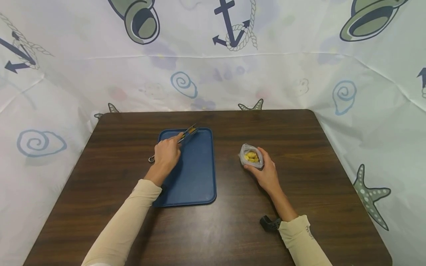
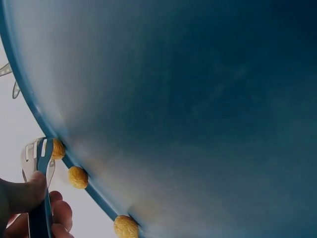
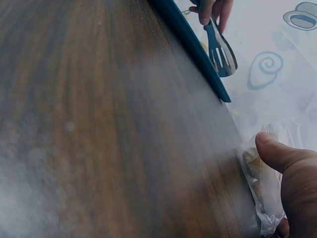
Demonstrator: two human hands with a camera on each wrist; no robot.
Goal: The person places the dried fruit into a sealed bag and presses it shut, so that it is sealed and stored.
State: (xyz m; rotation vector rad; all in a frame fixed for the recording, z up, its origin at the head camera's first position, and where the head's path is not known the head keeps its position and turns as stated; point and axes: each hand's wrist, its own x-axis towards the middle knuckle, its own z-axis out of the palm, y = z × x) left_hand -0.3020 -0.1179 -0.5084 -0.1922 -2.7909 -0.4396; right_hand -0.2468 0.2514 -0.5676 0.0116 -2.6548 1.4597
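Observation:
My left hand grips metal serving tongs with slotted ends, held over the far part of a blue tray. A yellow-brown, roundish, wrinkled piece shows right at the tips of the tongs. Two more such pieces, a middle one and a nearer one, appear along the tray's rim in the left wrist view. On the right, my right hand holds a clear plastic bag between thumb and fingers. Several yellow pieces lie inside its open mouth.
The tray lies on a dark brown wooden table. A white cloth printed with anchors and shells hangs behind and at the sides. A black strap sits at my right wrist.

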